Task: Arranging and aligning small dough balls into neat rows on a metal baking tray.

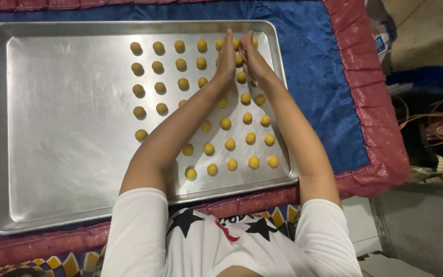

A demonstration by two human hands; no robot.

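Pressing palm to palm over the far right corner of the metal baking tray (52,128): left hand (226,56) and right hand (248,57), fingers straight and pointing away from the person. Whatever sits between the palms is hidden, so cannot tell if either hand holds anything. Small yellow dough balls (208,149) lie in neat rows across the tray's right half; a few are covered by the forearms. Left half of the tray is bare metal. Tray rests on a blue cloth (324,77) with a shiny red border (380,118). White sleeves at the bottom.
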